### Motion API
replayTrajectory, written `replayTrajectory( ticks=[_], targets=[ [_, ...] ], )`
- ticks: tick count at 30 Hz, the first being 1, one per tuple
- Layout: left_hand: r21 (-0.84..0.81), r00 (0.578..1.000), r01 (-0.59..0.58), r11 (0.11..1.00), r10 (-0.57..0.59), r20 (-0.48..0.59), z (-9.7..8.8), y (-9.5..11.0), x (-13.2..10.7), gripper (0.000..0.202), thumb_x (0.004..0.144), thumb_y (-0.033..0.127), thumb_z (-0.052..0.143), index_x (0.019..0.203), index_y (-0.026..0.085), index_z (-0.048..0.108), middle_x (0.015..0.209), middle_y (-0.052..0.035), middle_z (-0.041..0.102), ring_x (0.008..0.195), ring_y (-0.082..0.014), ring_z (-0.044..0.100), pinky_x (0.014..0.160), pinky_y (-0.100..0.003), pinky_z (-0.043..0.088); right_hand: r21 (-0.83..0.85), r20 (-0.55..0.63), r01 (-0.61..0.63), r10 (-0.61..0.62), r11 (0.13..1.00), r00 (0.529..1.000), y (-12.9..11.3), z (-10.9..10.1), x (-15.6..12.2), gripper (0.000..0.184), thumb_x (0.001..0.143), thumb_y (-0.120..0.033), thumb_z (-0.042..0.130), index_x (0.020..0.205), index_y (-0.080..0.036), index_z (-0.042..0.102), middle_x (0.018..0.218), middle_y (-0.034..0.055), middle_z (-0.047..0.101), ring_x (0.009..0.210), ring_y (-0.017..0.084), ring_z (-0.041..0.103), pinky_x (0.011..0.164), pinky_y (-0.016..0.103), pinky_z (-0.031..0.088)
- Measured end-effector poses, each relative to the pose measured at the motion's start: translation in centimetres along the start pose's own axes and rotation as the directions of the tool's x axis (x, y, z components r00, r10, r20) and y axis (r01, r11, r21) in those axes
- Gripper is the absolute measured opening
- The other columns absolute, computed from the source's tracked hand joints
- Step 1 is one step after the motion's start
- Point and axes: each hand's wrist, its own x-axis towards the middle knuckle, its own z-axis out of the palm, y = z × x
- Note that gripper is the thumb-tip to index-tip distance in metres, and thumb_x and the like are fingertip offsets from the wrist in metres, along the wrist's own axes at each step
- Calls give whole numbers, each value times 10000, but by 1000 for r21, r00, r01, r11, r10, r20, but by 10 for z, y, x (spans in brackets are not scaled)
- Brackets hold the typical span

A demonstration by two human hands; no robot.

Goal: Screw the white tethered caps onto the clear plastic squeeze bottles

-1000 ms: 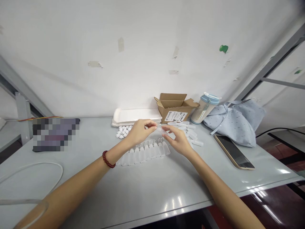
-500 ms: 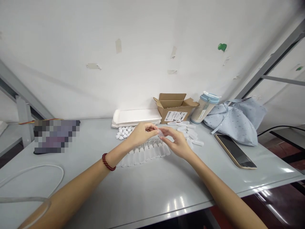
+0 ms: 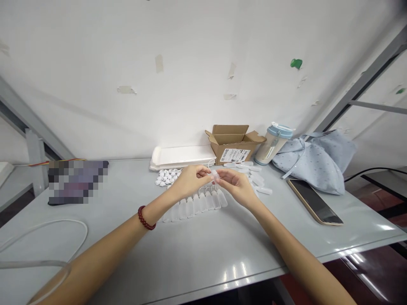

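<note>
Both hands meet above the middle of the grey table [image 3: 203, 254]. My right hand [image 3: 237, 186] pinches a small clear plastic bottle [image 3: 216, 176]. My left hand [image 3: 190, 180], with a red bead bracelet at the wrist, pinches at the bottle's end with thumb and fingertips; what it holds there is too small to name. Just below the hands lies a row of several similar translucent bottles [image 3: 193, 204]. A heap of small white caps [image 3: 167, 176] sits left of the hands, and loose bottles [image 3: 256, 178] lie to the right.
Behind the hands are a stack of white trays [image 3: 181, 156], an open cardboard box [image 3: 233, 144], a lidded cup [image 3: 273, 144] and a pale blue cloth bag [image 3: 314, 163]. A phone [image 3: 314, 201] lies at right, a clear tube [image 3: 41, 241] and a dark pouch at left.
The hands have drawn closer together, with the bottle now held between both sets of fingertips. The view has shifted slightly.
</note>
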Motion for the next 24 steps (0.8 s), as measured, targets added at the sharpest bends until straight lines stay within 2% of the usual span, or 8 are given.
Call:
replayTrajectory(
  ticks=[3,5,7,9,11,14,18,24],
  targets=[
    [125,989,-13,992,31,-142,5,0,-1,246,788,318,583,964,158,643,862,-39,688,773,-178,618,711,-297,489,44,-57,-54,57,998,997,1,-5,3,290,732,-356,687,947,-167,644,862,53,685,754,193,668,713,335,526],
    [197,974,-89,976,126,-187,10,-2,-1,213,800,283,575,964,163,635,886,-41,680,806,-185,615,756,-320,492,52,-70,-83,87,995,994,1,-8,5,283,721,-362,692,922,-167,650,856,51,685,736,189,664,702,330,521],
    [286,938,-228,931,289,-190,15,-5,-1,205,803,267,586,983,173,617,971,-55,658,915,-208,590,812,-348,484,48,-66,-101,104,994,992,2,-9,5,274,716,-359,692,904,-164,652,859,54,685,734,185,657,700,325,516],
    [392,878,-371,842,456,-148,21,-7,0,223,805,263,603,1010,175,595,1068,-74,622,1036,-235,530,880,-380,456,30,-62,-114,116,993,991,2,-10,6,265,711,-346,694,891,-158,647,850,54,681,729,177,647,694,317,512],
    [469,841,-441,765,535,-83,27,-8,2,242,804,266,619,1023,173,578,1100,-78,606,1075,-246,489,911,-392,433,4,-73,-133,133,991,988,2,-12,6,257,705,-332,691,877,-148,637,821,51,674,714,171,638,678,309,506],
    [536,855,-434,724,519,-8,36,-6,5,298,776,298,661,1026,168,562,1080,-65,608,1045,-249,482,892,-387,429,-16,-95,-159,157,987,983,3,-15,8,230,709,-321,670,843,-139,628,760,44,663,710,168,624,646,292,500],
    [595,891,-374,712,453,18,46,-1,4,288,780,290,660,1009,153,552,1078,-70,603,1043,-257,472,867,-381,419,-88,-72,-226,220,970,973,1,-21,11,161,691,-274,649,772,-138,618,696,24,643,653,142,596,607,268,499],
    [560,947,-296,774,313,69,63,-2,-5,260,798,326,639,969,143,568,1009,-70,623,1029,-258,479,833,-374,420,-334,148,-319,383,887,912,-4,-35,8,119,733,-247,583,736,-138,633,655,24,641,614,137,619,498,205,433]
  ],
)
